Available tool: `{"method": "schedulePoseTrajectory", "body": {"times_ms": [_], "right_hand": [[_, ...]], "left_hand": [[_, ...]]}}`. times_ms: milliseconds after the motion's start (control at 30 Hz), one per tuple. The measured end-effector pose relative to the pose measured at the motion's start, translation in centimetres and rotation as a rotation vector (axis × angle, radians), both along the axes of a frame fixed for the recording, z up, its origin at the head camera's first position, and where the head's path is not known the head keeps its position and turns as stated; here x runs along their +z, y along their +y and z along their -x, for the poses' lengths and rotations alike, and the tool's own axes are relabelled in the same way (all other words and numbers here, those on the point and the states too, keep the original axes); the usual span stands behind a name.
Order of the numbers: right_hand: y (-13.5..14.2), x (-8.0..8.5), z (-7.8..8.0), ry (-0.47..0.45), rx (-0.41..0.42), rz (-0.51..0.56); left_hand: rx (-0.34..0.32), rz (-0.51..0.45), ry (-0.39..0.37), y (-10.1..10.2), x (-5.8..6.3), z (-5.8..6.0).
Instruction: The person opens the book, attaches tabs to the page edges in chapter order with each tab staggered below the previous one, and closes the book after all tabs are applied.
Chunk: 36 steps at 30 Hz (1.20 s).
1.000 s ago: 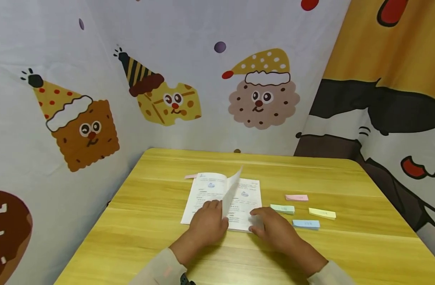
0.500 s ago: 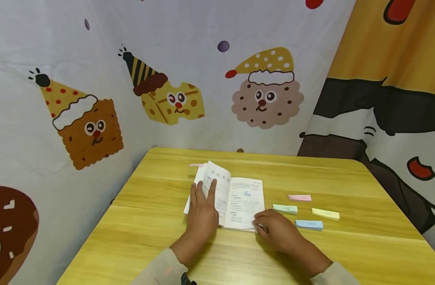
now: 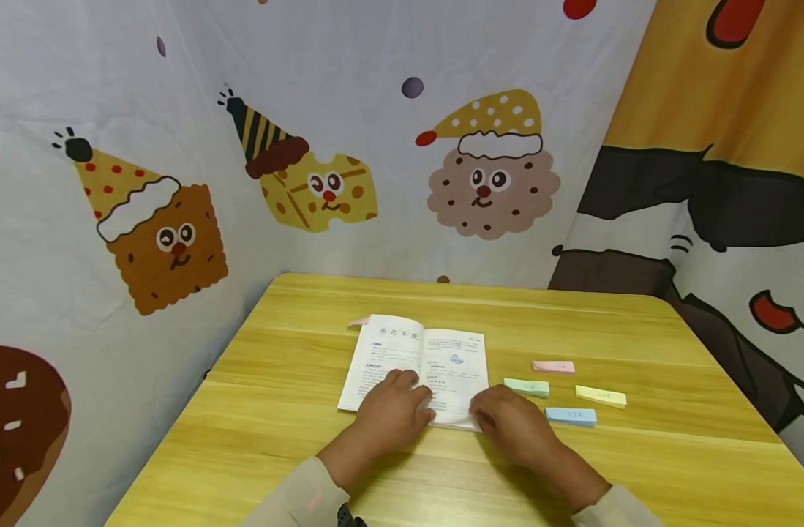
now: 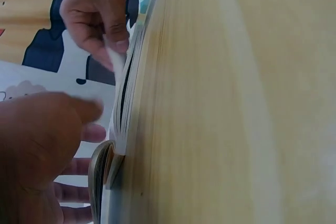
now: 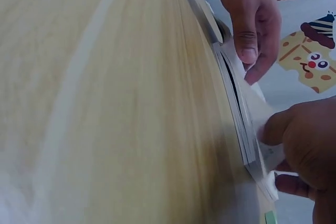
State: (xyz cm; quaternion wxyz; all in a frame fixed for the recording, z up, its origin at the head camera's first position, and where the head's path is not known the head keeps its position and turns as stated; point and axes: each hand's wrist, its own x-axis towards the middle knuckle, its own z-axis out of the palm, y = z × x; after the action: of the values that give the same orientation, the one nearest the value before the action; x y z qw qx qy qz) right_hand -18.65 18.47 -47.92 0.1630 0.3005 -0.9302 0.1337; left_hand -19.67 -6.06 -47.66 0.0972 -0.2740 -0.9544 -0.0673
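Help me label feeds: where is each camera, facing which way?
Head: worn on the head, facing forward and down at the book; left hand, right hand and sleeves show.
Left wrist: on that wrist, looking along the book toward the right hand; both hands show.
Right wrist: on that wrist, facing the left hand; both hands show.
Both wrist views share the book's edge.

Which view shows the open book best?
Head: it looks down on the open book, showing both facing pages, though the left hand covers some print. Both wrist views catch the book low and nearly edge-on: mostly stacked paper edges, print unreadable.
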Motion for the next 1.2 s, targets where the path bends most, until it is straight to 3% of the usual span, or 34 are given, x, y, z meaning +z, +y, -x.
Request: {"method": "schedulePoseTrajectory", "body": {"times_ms": [200,333,467,667,867,1033,1200], "right_hand": [[-0.6,0.4,0.0,0.104,-0.045,0.117],[-0.8,0.7,-0.2,0.125,-0.098,0.216],[-0.7,0.5,-0.3,0.027,-0.127,0.233],[-0.4,-0.5,-0.2,-0.231,-0.089,0.090],[0.0,-0.6,-0.2,-0.206,-0.002,0.056],[0.0,-0.2,-0.1,-0.200,0.023,0.025],[0.1,0.0,0.0,-0.179,0.041,0.002]], "left_hand": [[0.009,0.015,-0.015,0.2,0.1,0.0],[0.020,-0.008,0.006,0.2,0.1,0.0],[0.052,-0.049,0.010,0.2,-0.1,0.1],[0.191,-0.213,0.007,0.3,0.0,0.2],[0.334,-0.325,0.133,0.0,0.2,0.4],[0.378,-0.255,0.253,-0.7,0.0,0.7],[0.328,-0.099,0.251,-0.9,0.1,0.9]]}}
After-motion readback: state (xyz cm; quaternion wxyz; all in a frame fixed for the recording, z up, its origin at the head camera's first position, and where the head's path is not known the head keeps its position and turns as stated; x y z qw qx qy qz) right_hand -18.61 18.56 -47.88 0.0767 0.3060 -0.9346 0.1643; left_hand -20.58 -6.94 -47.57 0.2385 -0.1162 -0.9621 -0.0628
